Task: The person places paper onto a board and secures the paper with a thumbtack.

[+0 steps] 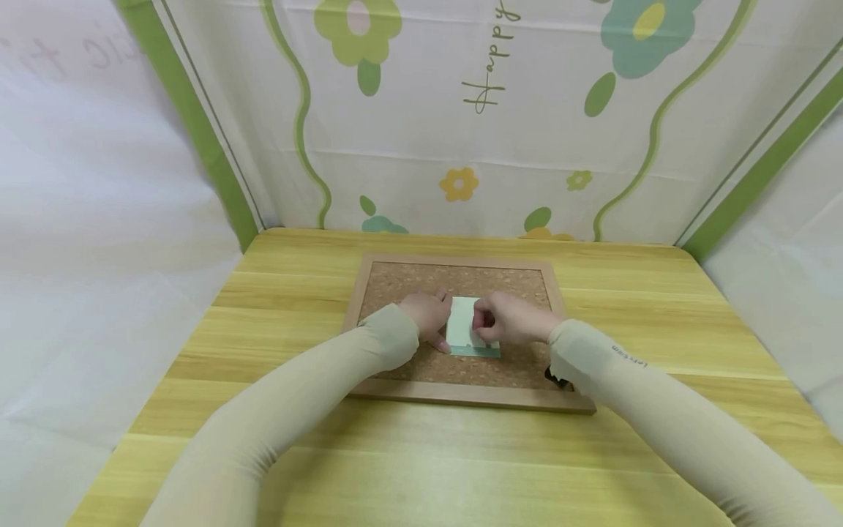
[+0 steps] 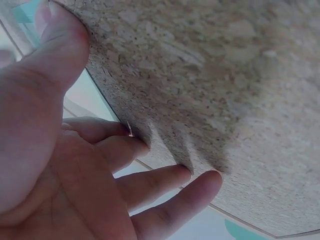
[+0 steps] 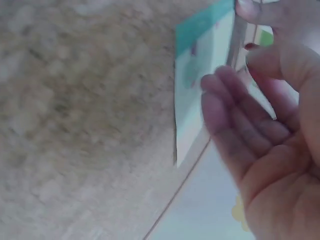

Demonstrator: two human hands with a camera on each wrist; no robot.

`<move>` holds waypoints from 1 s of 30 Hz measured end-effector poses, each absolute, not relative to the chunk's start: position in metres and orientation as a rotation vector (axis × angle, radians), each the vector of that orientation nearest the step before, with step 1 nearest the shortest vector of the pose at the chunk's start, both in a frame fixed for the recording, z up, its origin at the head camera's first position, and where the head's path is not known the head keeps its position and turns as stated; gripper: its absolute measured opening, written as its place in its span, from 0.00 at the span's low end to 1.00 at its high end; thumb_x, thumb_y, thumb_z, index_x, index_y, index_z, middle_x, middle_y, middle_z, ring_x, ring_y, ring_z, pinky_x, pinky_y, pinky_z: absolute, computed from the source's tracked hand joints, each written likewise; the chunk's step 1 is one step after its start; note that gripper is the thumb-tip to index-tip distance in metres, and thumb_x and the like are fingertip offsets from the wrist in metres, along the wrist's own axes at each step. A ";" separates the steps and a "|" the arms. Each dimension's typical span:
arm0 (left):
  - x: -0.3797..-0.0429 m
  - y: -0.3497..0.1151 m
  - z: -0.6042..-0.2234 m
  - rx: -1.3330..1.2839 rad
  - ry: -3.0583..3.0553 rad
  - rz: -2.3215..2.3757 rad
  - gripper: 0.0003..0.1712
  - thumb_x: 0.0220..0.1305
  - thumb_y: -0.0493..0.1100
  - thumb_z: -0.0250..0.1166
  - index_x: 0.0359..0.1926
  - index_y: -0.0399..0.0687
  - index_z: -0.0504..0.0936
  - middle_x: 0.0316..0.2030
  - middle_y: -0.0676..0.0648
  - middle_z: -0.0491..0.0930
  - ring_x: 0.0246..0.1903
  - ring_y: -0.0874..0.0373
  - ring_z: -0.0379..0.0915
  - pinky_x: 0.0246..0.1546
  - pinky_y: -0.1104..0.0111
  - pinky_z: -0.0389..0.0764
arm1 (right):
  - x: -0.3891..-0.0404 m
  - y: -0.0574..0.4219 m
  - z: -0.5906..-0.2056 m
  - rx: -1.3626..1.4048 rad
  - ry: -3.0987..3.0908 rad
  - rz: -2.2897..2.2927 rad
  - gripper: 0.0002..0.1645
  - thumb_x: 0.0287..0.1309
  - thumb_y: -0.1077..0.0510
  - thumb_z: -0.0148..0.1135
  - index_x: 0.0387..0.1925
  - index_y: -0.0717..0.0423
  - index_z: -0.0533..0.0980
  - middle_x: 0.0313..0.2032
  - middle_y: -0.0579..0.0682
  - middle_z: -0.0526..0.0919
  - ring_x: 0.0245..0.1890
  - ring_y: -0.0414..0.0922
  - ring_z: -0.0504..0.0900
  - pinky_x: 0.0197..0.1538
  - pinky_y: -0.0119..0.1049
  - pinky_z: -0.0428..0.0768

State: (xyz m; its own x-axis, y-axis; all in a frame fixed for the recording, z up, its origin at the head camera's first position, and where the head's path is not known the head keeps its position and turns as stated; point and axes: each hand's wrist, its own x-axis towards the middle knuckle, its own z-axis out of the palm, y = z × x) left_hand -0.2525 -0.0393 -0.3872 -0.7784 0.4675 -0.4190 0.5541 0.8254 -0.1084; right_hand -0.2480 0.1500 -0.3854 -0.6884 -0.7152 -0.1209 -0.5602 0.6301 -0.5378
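Observation:
A white card with a green band (image 1: 476, 351) lies on a wood-framed corkboard (image 1: 408, 282). My left hand (image 1: 426, 313) rests along the card's left edge. Its thumb (image 2: 62, 40) reaches the green-banded corner, and the other fingers stretch out over the cork with tips at its surface. Over the card's right part is my right hand (image 1: 514, 318), fingers curled, thumb and forefinger pinched together. A small dark red thing (image 3: 252, 46) shows at that pinch in the right wrist view; I cannot tell its kind, as the fingers hide most of it.
The corkboard sits on a yellow wood-grain table (image 1: 421, 461). A small black thing (image 1: 556, 377) shows at the board's lower right, beside the right sleeve (image 1: 593, 359). A white cloth with printed flowers (image 1: 459, 183) hangs behind the table, with more white cloth at both sides.

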 end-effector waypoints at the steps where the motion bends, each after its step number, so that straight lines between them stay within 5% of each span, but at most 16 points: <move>1: -0.252 -0.039 -0.387 0.762 2.630 -0.317 0.63 0.43 0.70 0.59 0.71 0.40 0.45 0.70 0.41 0.44 0.61 0.41 0.58 0.57 0.58 0.65 | -0.249 0.150 -0.384 -1.015 2.550 -0.702 0.07 0.54 0.61 0.62 0.23 0.49 0.75 0.22 0.40 0.78 0.23 0.37 0.74 0.28 0.32 0.75; 13: -0.253 -0.040 -0.387 0.744 2.629 -0.294 0.63 0.42 0.70 0.60 0.71 0.40 0.46 0.70 0.41 0.44 0.62 0.41 0.56 0.58 0.57 0.63 | -0.262 0.150 -0.384 -0.883 2.597 -0.903 0.07 0.49 0.53 0.69 0.27 0.50 0.80 0.24 0.42 0.81 0.25 0.39 0.79 0.29 0.34 0.78; 23: -0.252 -0.039 -0.383 0.733 2.615 -0.294 0.62 0.44 0.69 0.60 0.71 0.39 0.44 0.70 0.41 0.42 0.63 0.40 0.53 0.61 0.56 0.58 | -0.283 0.152 -0.391 -0.774 2.468 -0.795 0.04 0.55 0.62 0.63 0.28 0.57 0.82 0.25 0.49 0.83 0.26 0.45 0.82 0.31 0.36 0.80; 30: -0.252 -0.039 -0.384 0.737 2.617 -0.304 0.62 0.44 0.69 0.59 0.71 0.39 0.43 0.70 0.41 0.42 0.63 0.40 0.53 0.60 0.55 0.60 | -0.288 0.139 -0.382 -0.661 2.489 -0.450 0.04 0.56 0.57 0.64 0.27 0.49 0.82 0.27 0.43 0.81 0.28 0.41 0.76 0.35 0.36 0.74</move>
